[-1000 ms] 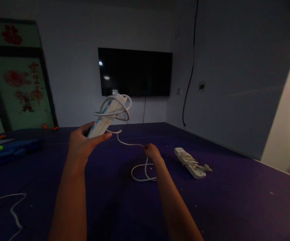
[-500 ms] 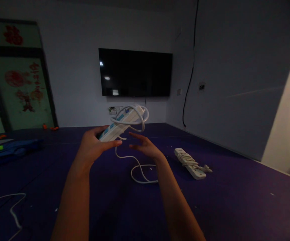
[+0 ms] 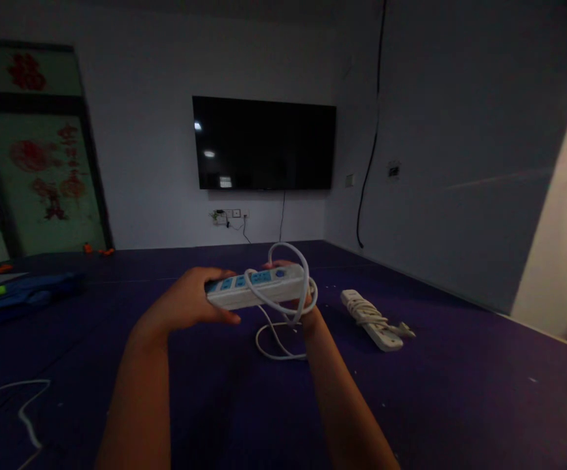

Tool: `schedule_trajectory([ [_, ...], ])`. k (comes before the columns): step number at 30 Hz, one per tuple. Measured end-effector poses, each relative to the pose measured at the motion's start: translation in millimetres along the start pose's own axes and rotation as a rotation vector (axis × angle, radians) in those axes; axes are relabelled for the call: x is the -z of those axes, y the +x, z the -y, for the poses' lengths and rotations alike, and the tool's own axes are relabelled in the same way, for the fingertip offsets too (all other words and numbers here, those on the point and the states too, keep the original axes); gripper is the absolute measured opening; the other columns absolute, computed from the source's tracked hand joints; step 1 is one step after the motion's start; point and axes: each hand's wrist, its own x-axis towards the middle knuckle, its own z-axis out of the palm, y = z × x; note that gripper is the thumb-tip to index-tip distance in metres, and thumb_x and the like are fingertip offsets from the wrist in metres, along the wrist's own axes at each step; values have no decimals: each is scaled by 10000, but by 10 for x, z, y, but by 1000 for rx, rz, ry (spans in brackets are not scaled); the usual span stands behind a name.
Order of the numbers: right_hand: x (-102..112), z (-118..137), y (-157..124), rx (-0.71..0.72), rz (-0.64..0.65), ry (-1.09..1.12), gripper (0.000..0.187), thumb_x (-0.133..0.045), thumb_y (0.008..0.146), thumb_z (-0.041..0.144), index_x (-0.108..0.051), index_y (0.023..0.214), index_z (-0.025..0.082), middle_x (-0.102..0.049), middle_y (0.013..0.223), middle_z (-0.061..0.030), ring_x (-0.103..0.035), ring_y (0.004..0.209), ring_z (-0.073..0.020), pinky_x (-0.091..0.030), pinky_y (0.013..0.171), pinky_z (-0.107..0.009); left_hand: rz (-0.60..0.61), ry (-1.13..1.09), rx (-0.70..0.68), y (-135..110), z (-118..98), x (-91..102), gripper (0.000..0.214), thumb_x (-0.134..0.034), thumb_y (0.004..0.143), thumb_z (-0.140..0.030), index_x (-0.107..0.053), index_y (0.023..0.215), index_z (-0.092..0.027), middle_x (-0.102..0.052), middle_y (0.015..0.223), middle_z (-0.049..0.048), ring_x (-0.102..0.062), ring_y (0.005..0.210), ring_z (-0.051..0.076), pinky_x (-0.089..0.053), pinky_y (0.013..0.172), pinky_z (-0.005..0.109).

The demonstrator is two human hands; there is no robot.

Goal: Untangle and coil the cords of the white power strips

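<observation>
My left hand (image 3: 193,300) is closed on the left end of a white power strip (image 3: 229,299) with blue sockets and a round blue button. The strip is held in the air, almost level, its sockets facing up. A white cord (image 3: 306,261) loops loosely around its right half. Behind and below that end is my right hand (image 3: 309,316), largely covered by the strip and cord. Some of its fingertips show above the strip's far edge; whether they grip it is hidden. More of the cord hangs down and lies in a loop on the purple surface below.
Right of my hands, a second white power strip (image 3: 386,339) lies with its cord wound around it. Another white cord (image 3: 27,421) is at lower left, and a blue item (image 3: 43,287) lies farther back. A television (image 3: 264,143) hangs on the far wall.
The power strip has come down and turned from steeply tilted to nearly level. My right hand, apart from the strip before, is now behind its right end.
</observation>
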Motion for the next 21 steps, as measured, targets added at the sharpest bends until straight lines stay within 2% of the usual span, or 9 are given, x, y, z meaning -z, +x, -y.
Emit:
schedule_trajectory([
  [4, 176, 20, 84, -22, -296, -182, 377, -528, 763, 483, -548, 571, 160, -534, 509, -3, -501, 514, -118, -380, 513, -233, 107, 171, 64, -32, 155, 51, 598, -771, 428, -359, -667, 1001, -221, -691, 979, 41, -624, 885, 243, -466, 772, 335],
  [6, 270, 0, 117, -23, -371, -207, 389, -513, 766, 494, -552, 573, 158, -549, 508, -8, -512, 520, -118, -384, 521, -226, 67, 251, 129, -16, 227, 67, 585, -759, 438, -394, -672, 987, -213, -694, 963, 57, -627, 873, 254, -464, 765, 342],
  [8, 349, -43, 129, -42, -361, -194, 386, -511, 759, 504, -568, 599, 157, -580, 524, -22, -538, 529, -127, -401, 526, -227, -39, 308, 199, 15, 278, 85, 636, -749, 453, -431, -656, 1033, -189, -680, 1018, 92, -618, 911, 273, -456, 795, 357],
  [11, 426, -135, 121, -105, -250, -271, 322, -540, 750, 450, -602, 662, 147, -637, 586, -54, -592, 570, -153, -431, 552, -238, -223, 341, 309, 51, 298, 119, 720, -736, 486, -466, -613, 1117, -142, -640, 1108, 149, -599, 966, 303, -451, 822, 387],
  [14, 455, -238, 96, -235, -54, -541, 173, -553, 745, 274, -660, 767, 140, -695, 741, -87, -640, 700, -176, -445, 616, -241, -404, 280, 376, 44, 287, 146, 718, -709, 530, -514, -601, 1136, -146, -646, 1083, 163, -606, 940, 316, -468, 788, 417],
  [16, 456, -298, 66, -299, 70, -674, 155, -558, 693, 148, -686, 781, 143, -707, 788, -93, -647, 752, -186, -444, 643, -241, -526, 194, 358, 23, 290, 152, 707, -698, 537, -548, -606, 1124, -165, -661, 1036, 154, -619, 901, 312, -484, 752, 421],
  [18, 449, -341, 20, -322, 166, -708, 208, -558, 616, 52, -701, 735, 147, -710, 750, -85, -650, 732, -190, -443, 635, -236, -615, 119, 315, 3, 302, 150, 701, -706, 521, -564, -618, 1097, -176, -669, 999, 143, -628, 871, 305, -494, 727, 417],
  [21, 447, -382, -65, -312, 290, -683, 290, -552, 529, -21, -711, 671, 176, -711, 695, -46, -654, 696, -185, -454, 619, -221, -654, 67, 264, -10, 304, 137, 674, -731, 491, -543, -634, 1052, -181, -675, 968, 126, -636, 840, 290, -505, 700, 389],
])
